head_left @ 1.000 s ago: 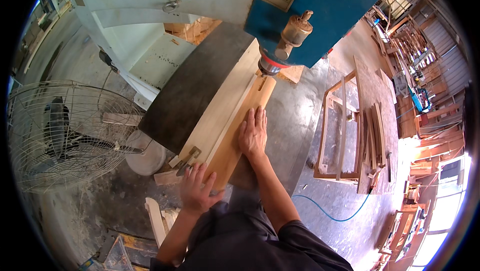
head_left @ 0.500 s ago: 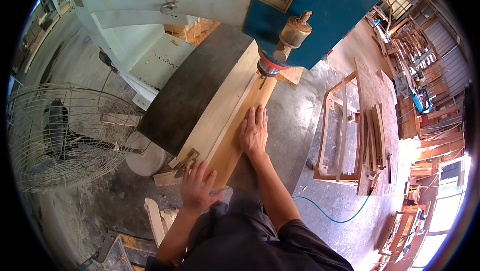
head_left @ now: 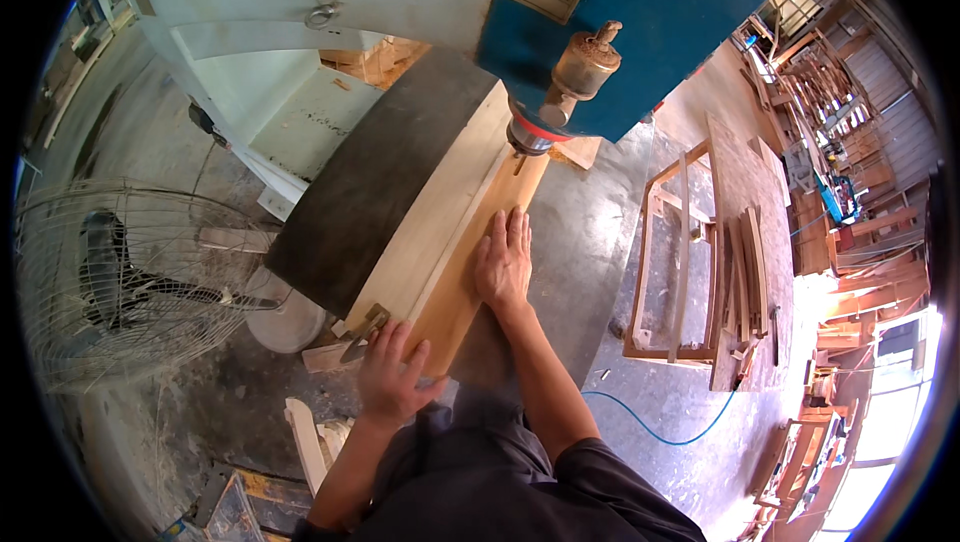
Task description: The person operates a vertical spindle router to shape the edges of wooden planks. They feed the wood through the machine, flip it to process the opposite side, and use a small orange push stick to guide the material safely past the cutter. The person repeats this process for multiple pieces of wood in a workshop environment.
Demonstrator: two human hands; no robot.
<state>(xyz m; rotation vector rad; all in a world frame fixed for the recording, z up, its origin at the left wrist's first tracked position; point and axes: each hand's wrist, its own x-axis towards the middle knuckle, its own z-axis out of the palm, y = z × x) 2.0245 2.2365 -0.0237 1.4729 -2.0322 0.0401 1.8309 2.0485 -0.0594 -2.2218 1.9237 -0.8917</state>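
A flat orange-brown wooden board (head_left: 455,297) lies along a pale wooden fence (head_left: 428,227) on a grey metal machine table (head_left: 575,237). My right hand (head_left: 504,267) rests flat on the board's middle, fingers together and stretched forward. At the board's near end is my left hand (head_left: 392,377), its fingers spread over the board and the fence's end beside a small metal clamp (head_left: 374,322). Above the far end of the board, a bit in a chuck with a red ring (head_left: 535,132) points down by a short slot in the wood.
The teal machine head (head_left: 650,22) carries an oil cup (head_left: 586,64). A dark block (head_left: 385,172) stands behind the fence. Left is a wire-caged fan (head_left: 130,277); right, a wooden frame (head_left: 684,252) and a panel with loose strips (head_left: 745,272). A blue hose (head_left: 665,437) crosses the floor.
The picture has shifted slightly, with the machine a little further left in it. Both hands keep nearly the same places on the board.
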